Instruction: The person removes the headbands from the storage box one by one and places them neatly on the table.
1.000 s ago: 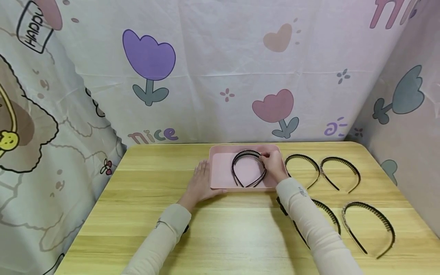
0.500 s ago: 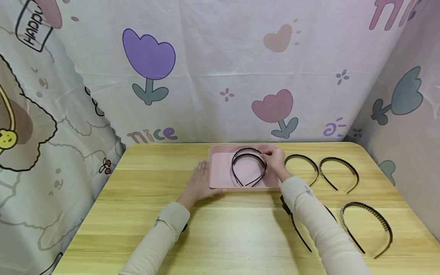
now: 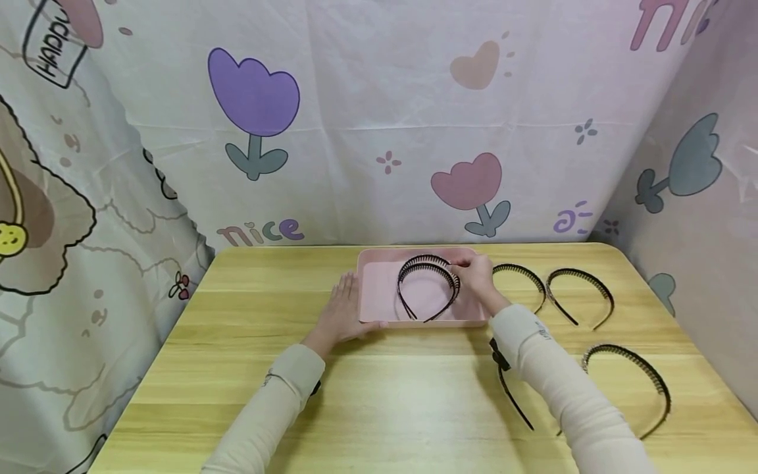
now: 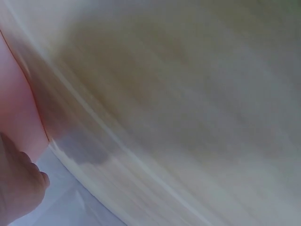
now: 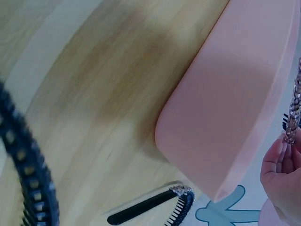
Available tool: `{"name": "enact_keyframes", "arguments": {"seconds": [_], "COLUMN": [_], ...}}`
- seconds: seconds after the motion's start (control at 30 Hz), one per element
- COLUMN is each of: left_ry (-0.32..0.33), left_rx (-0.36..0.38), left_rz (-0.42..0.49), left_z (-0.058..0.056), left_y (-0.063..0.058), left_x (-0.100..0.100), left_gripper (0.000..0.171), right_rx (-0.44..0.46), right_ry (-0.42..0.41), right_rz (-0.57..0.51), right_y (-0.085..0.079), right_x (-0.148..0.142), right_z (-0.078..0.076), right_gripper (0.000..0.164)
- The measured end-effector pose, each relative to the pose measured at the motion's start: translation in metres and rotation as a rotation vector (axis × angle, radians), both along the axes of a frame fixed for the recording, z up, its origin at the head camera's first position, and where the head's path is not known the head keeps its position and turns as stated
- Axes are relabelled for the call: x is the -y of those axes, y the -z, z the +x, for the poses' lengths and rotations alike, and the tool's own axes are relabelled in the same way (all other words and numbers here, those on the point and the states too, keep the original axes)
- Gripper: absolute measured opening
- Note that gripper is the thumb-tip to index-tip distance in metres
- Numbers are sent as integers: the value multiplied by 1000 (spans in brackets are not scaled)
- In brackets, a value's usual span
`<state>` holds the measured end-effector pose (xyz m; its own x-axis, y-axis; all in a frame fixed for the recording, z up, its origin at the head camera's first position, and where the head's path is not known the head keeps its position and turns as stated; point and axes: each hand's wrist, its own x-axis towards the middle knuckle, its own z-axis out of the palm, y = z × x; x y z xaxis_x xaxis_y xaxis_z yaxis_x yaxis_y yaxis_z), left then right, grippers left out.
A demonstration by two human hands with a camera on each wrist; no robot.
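Observation:
My left hand (image 3: pixel 339 313) lies with straight fingers along the left side of a pink tray (image 3: pixel 378 293), its thumb at the front rim. Two black toothed headbands overlap inside the tray, a rear headband (image 3: pixel 424 257) and a front headband (image 3: pixel 422 267). At the tray's right side my right hand (image 3: pixel 477 276) pinches the side of the rear headband. In the right wrist view the thumb and fingertips hold a glittery, stone-covered stretch of a headband (image 5: pixel 295 110) above the tray wall (image 5: pixel 216 108). The left wrist view catches only part of the left hand (image 4: pixel 21 188) beside the tray.
Several headbands lie on the wooden table to the right: a back headband (image 3: pixel 521 268), another headband (image 3: pixel 583 273) beside it, and a front right headband (image 3: pixel 636 359). A headband with a black bow (image 3: pixel 499 355) is partly hidden under the right sleeve. A printed cloth (image 3: pixel 355 79) hangs behind.
The two headbands in the tray have spread apart, the rear one's arch now behind the front one's. My right hand and forearm have shifted slightly right; the left hand keeps its place at the tray.

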<state>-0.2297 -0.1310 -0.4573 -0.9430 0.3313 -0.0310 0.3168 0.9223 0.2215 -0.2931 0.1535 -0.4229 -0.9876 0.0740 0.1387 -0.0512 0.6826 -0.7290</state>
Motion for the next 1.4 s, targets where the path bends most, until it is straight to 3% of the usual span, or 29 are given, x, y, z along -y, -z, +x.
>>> {"name": "enact_keyframes", "arguments": {"seconds": [0.4,0.7,1.4], "left_ry": [-3,-6,-9], "left_rx": [-6,-34,-16], "left_rz": [-27,-47,-36], "left_z": [-1,-1,-2], "left_y": [-2,-2,-1], "left_x": [0,1,2], "left_gripper": [116,116,115], "right_rx": [126,134,168], "right_ry": [-27,-62,-127], "right_rz": [-36,-50,-87], "right_y": [-7,-6,-8], "right_x": [-4,-4,-16], "right_z": [15,24,51], "right_gripper": [18,17,18]}}
